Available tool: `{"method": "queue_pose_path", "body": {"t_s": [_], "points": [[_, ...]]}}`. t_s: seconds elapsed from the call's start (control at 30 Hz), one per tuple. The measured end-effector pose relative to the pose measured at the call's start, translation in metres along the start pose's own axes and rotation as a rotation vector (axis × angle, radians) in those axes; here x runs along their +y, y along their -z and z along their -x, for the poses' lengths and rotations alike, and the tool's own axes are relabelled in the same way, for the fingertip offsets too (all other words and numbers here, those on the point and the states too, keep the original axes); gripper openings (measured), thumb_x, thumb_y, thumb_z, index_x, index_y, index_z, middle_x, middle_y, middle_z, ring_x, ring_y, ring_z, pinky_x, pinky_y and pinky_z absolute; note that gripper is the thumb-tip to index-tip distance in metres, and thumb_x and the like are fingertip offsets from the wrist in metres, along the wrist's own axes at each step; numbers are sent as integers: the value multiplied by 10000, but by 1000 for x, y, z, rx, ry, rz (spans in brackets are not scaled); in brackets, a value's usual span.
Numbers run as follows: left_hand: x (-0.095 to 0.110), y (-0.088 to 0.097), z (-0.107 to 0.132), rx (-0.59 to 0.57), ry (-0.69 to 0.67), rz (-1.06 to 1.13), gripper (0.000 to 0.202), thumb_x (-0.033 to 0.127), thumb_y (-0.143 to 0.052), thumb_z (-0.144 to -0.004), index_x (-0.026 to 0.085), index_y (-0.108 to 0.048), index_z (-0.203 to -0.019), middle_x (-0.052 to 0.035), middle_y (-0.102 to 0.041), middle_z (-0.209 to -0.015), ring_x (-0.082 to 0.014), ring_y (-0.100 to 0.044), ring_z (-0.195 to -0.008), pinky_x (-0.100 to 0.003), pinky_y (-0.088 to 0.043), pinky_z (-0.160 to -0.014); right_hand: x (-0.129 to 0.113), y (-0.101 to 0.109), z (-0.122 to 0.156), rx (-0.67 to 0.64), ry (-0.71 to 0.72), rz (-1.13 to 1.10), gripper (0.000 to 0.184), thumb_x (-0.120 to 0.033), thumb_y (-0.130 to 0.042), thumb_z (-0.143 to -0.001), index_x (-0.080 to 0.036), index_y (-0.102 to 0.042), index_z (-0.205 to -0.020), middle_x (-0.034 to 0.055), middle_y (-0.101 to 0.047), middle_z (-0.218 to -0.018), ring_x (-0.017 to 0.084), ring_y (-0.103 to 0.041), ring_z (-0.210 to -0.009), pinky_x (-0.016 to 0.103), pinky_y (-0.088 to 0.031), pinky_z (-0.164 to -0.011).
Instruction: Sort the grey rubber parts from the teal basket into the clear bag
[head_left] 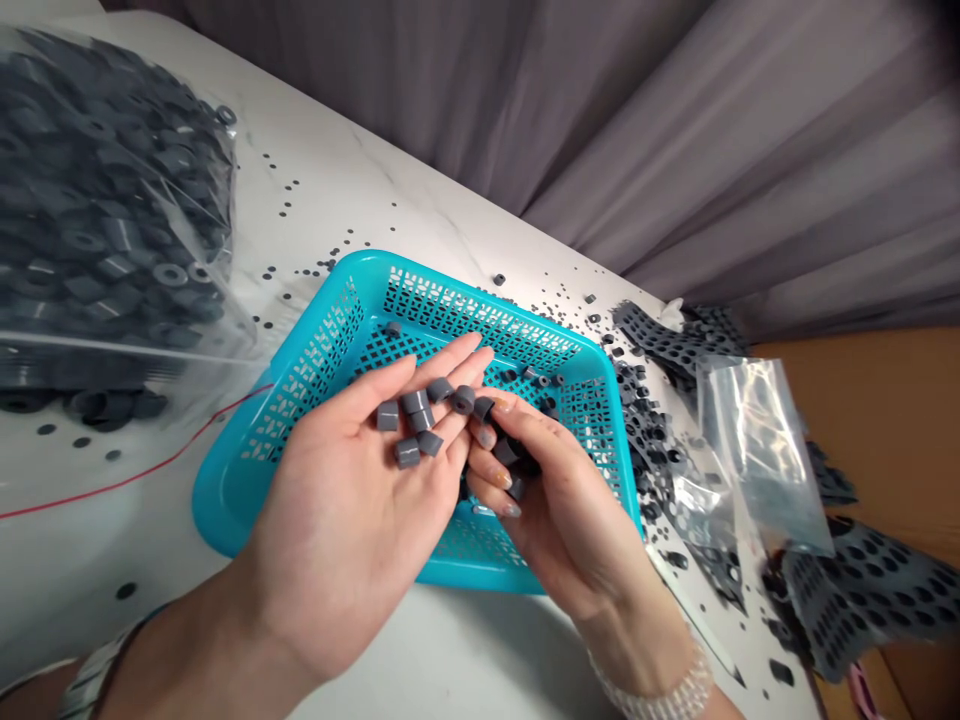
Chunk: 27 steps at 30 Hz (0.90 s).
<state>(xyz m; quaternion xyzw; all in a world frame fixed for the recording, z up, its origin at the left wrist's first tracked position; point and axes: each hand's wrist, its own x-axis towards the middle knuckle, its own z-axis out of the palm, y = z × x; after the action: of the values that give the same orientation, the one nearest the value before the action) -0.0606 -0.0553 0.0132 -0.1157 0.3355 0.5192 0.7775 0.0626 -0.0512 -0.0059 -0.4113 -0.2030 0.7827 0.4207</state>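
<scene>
Head view: your left hand (337,500) lies open, palm up, bearing short grey rubber sleeves (414,415) above a turquoise plastic mesh basket (315,350); your right hand (555,510) curls closed around several more beside it.

the left hand (337,490) lies open, palm up, fingers slightly spread, while the right hand (551,490) turns palm down, fingers curled, its fingertips (504,478) close against the left hand, both forearms (202,660) reaching in from below.
</scene>
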Motion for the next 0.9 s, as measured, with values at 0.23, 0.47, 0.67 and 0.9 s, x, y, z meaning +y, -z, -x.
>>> {"method": "queue_pose_path", "body": {"t_s": [0.23, 0.47, 0.67, 0.9], "points": [[-3, 4, 1, -81, -46, -109, 386, 241, -448, -907, 233, -607, -1258, 1, -664, -1251, -146, -486, -1296, -305, -303, -1143, 0, -4, 4, 76, -33, 47, 233, -385, -544, -872, -173, -586, -786, -8, -492, -652, 77, -426, -509, 177, -302, -417], [-8, 7, 1, -166, -53, -163, 398, 191, -467, -861, 239, -638, -1217, 32, -611, -1329, -135, -432, -1337, -252, -321, -1125, 7, -5, 8, 44, 51, 243, 226, -406, -675, -812, -220, -554, -854, -45, -478, -665, 63, -374, -503, 180, -266, -436], [-7, 6, -1, -158, -40, -149, 464, 175, -460, -854, 252, -578, -1296, 22, -595, -1348, -150, -381, -1372, -270, -316, -1129, 7, -6, 9, 45, 53, 255, 199, -330, -692, -806, -227, -548, -895, -61, -449, -611, 67, -362, -516, 172, -268, -446], [-5, 3, 3, -103, -2, -90, 461, 202, -417, -889, 264, -544, -1328, 16, -601, -1341, -145, -380, -1372, -309, -250, -1164, 5, -6, 8, 63, 47, 140, 188, -388, -589, -842, -202, -571, -866, -15, -465, -718, 83, -399, -525, 207, -259, -422]]}}
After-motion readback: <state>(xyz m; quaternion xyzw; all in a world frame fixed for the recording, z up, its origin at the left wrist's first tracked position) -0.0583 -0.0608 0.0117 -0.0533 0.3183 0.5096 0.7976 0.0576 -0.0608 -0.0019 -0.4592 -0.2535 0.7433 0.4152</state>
